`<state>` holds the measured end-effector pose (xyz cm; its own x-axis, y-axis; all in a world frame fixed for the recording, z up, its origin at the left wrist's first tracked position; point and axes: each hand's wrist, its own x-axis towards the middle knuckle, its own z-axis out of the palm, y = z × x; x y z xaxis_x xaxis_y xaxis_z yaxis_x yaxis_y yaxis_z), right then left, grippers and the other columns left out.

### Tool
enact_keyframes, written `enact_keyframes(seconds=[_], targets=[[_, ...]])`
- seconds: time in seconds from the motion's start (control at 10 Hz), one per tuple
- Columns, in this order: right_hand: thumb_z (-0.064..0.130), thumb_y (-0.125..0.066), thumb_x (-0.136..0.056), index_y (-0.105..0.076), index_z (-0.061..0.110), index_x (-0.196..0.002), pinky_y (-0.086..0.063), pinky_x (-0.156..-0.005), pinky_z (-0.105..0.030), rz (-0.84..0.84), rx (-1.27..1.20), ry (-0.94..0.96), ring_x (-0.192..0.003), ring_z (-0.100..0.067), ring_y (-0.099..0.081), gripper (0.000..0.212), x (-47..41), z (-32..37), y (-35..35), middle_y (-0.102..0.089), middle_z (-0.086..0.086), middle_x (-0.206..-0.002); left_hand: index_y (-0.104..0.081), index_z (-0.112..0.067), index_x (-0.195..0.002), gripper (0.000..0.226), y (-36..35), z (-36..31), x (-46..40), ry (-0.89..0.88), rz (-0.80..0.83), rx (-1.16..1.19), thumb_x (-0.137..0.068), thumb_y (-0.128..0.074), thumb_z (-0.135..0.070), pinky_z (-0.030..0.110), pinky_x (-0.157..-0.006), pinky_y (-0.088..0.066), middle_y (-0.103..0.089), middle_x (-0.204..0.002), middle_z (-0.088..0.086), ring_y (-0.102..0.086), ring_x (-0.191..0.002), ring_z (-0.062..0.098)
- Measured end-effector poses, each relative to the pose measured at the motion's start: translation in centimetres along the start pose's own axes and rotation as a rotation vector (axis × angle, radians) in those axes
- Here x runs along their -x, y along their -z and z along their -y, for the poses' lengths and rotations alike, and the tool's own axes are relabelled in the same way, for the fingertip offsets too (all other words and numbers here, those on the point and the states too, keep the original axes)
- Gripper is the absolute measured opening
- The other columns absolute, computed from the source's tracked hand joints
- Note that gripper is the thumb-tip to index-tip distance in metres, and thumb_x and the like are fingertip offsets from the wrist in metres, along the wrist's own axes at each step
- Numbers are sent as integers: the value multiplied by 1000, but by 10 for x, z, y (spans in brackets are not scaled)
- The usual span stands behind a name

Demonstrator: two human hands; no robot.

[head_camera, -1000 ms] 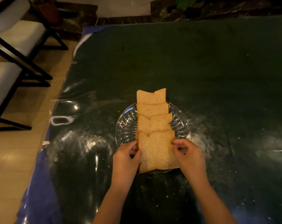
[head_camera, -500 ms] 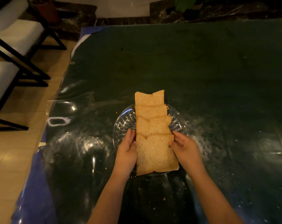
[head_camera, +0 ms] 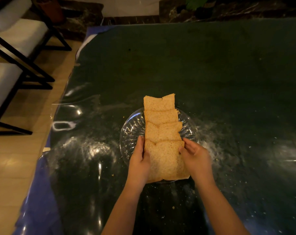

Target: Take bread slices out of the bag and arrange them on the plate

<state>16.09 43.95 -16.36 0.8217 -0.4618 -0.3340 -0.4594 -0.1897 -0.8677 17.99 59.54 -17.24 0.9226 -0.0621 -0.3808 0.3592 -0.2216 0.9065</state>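
Observation:
Several brown bread slices (head_camera: pixel 160 131) lie in an overlapping row across a clear cut-glass plate (head_camera: pixel 132 131), the far slice overhanging its rim. The nearest slice (head_camera: pixel 164 160) overhangs the plate's near edge. My left hand (head_camera: pixel 139 160) presses flat against that slice's left edge, fingers together. My right hand (head_camera: pixel 194 153) rests against its right edge with fingers curled on the crust. No bag is in view.
The plate stands on a dark green table (head_camera: pixel 211 73) under shiny clear plastic, with crumbs (head_camera: pixel 211 146) scattered to its right. Past the table's left edge are a wooden floor (head_camera: pixel 16 158) and white chairs with black frames (head_camera: pixel 16 53).
Both hands slid forward along the nearest slice's sides, from pinching it to pressing against its edges. The row of slices looks slightly straighter.

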Motion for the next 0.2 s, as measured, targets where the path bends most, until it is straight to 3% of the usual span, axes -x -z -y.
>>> enact_keyframes(seconds=[0.2], targets=[[10, -67, -79, -58, 12, -118, -44, -86, -23, 105, 21, 7, -93, -5, -58, 41, -6, 9, 14, -66, -4, -116, -29, -15, -142, 64, 15, -13, -4, 52, 18, 26, -87, -60, -9, 39, -106, -38, -44, -144, 4, -43, -125, 10]])
